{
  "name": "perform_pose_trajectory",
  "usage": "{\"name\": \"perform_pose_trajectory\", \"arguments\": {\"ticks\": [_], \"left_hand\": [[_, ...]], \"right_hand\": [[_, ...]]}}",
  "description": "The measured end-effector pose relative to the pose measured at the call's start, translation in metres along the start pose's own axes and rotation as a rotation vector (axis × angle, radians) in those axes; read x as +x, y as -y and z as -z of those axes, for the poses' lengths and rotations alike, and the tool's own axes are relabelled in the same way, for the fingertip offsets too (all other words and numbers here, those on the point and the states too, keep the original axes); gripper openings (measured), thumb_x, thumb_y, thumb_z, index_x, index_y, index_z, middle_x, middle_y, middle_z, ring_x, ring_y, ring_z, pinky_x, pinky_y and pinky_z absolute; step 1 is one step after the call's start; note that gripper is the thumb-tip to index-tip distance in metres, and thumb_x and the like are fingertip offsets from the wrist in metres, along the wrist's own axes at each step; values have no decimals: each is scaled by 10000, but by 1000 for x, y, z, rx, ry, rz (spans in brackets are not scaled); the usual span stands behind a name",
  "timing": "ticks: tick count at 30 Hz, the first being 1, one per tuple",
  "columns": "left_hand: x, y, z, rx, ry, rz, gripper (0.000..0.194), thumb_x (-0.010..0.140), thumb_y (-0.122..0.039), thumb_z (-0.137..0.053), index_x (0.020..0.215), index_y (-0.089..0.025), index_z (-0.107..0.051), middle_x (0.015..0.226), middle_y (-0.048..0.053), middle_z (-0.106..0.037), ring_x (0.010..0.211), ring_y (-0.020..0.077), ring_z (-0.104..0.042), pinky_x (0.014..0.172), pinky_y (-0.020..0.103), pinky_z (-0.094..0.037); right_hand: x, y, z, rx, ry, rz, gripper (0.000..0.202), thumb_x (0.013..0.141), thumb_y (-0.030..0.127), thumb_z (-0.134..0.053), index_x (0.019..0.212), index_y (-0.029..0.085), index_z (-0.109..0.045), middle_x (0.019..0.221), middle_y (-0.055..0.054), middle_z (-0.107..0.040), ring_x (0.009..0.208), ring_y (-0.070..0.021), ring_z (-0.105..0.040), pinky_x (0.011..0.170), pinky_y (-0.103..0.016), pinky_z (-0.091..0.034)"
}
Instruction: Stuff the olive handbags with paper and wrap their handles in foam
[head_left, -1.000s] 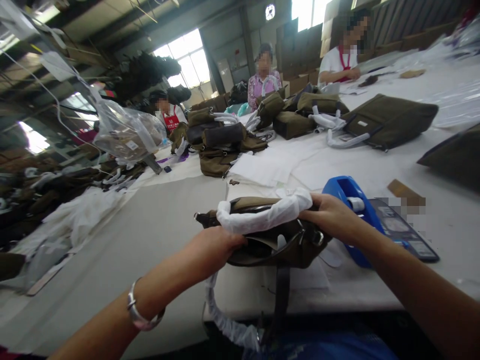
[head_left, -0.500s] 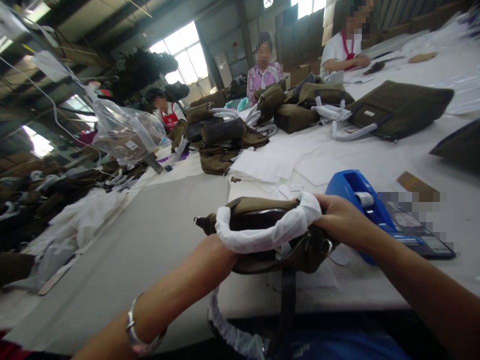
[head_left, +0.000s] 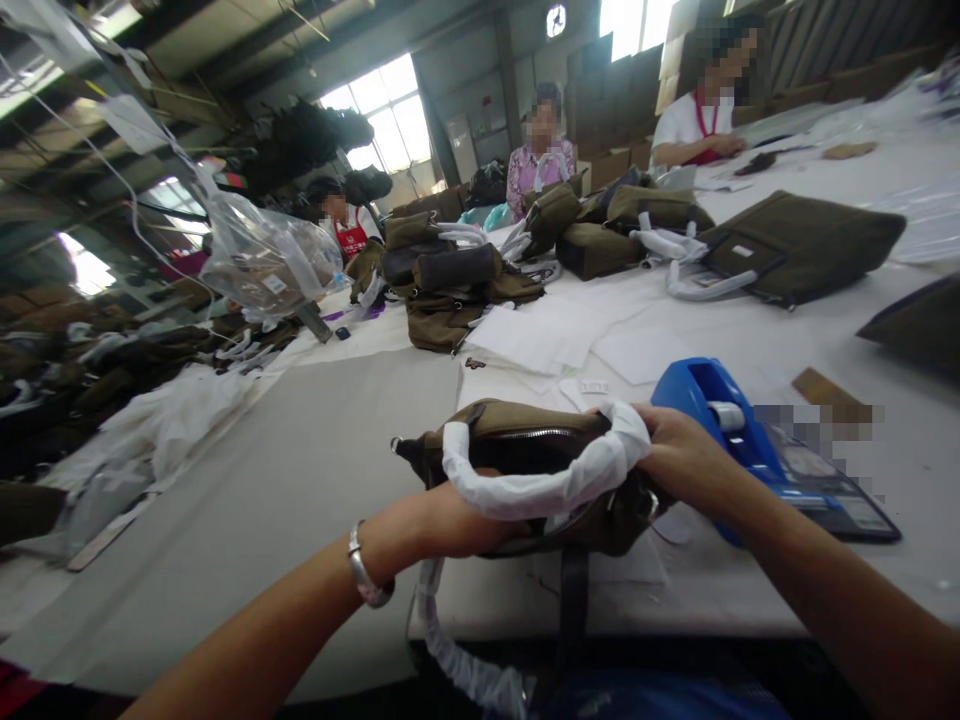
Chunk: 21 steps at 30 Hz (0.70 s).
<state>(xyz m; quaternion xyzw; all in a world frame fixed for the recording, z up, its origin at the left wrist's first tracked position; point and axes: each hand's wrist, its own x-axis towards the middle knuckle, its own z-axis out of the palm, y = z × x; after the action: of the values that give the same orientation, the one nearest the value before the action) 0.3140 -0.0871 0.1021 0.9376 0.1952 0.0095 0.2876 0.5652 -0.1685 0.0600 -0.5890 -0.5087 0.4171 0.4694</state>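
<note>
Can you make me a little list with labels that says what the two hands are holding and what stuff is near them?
Left hand: grips the near side of the olive-brown fabric handbag
Right hand: holds the end of the bag's white paper-wrapped handle
Beside the right hand: blue plastic tape dispenser
Surface: white table
Further back: pile of olive bags, three seated people

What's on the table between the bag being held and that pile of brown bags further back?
In the head view, flat white sheets lie between the held bag and the pile of bags.
</note>
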Motion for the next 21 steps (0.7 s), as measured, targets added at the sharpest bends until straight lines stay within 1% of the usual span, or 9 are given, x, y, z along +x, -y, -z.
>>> {"name": "perform_pose_trajectory", "arguments": {"ticks": [5,7,9,10,12,14,16,18,21], "left_hand": [[-41,2,48,-220,140,41,268,933,-273,-660,1178,-236,-761,1123,59,-775,1146,270,-685,1031,343,-524],[-68,14,58,-450,89,71,245,956,-319,-653,1122,-200,-788,999,77,-790,1026,268,-726,931,327,-569],[-96,29,54,-704,-204,67,232,915,-360,-719,1004,-169,-818,977,104,-786,942,257,-745,860,307,-598],[-107,37,47,-810,-402,42,216,885,-376,-755,920,-174,-823,956,97,-785,949,249,-747,879,301,-601],[-122,49,28,-913,-688,-14,183,863,-427,-775,904,-253,-814,936,19,-780,1000,190,-738,981,281,-574],[-126,58,9,-1012,-957,-48,180,826,-430,-813,963,-314,-796,923,-50,-774,996,127,-733,1015,242,-557],[-121,64,-5,-1127,-1198,-42,262,757,-401,-878,983,-304,-787,929,-68,-782,959,104,-740,959,203,-582],[-113,69,-8,-1187,-1306,-23,323,710,-405,-911,981,-283,-784,968,-66,-795,976,108,-742,920,188,-596],[-97,70,7,-1199,-1332,-35,322,743,-408,-891,1008,-265,-776,1052,-44,-794,1063,124,-722,960,220,-583]], "right_hand": [[2,0,3,-3,-6,-1,423,744,425,-760,1099,196,-793,1059,-73,-789,1088,-374,-697,691,-336,-592],[4,-2,5,5,-9,-5,437,737,453,-777,1092,199,-795,1063,-72,-789,1079,-377,-700,699,-346,-594],[6,-6,6,22,-17,-20,462,720,496,-799,1082,209,-797,1059,-65,-792,1072,-378,-703,708,-356,-598],[7,-7,6,31,-27,-29,483,706,516,-809,1082,213,-797,1052,-62,-793,1066,-379,-705,707,-360,-598],[9,-9,6,40,-46,-49,525,679,545,-824,1083,212,-797,1034,-63,-796,1048,-384,-709,700,-368,-596],[10,-10,6,41,-61,-60,551,662,561,-833,1082,207,-799,1029,-70,-796,1032,-387,-713,708,-377,-593],[12,-8,5,28,-62,-59,549,650,567,-839,1062,206,-807,1016,-75,-798,1020,-387,-715,728,-389,-593],[13,-6,6,18,-52,-48,525,655,558,-841,1044,207,-812,935,-73,-802,998,-381,-720,747,-403,-597],[16,-4,8,41,-7,-43,476,659,534,-853,1009,214,-815,780,-55,-785,928,-362,-735,780,-428,-605]]}}
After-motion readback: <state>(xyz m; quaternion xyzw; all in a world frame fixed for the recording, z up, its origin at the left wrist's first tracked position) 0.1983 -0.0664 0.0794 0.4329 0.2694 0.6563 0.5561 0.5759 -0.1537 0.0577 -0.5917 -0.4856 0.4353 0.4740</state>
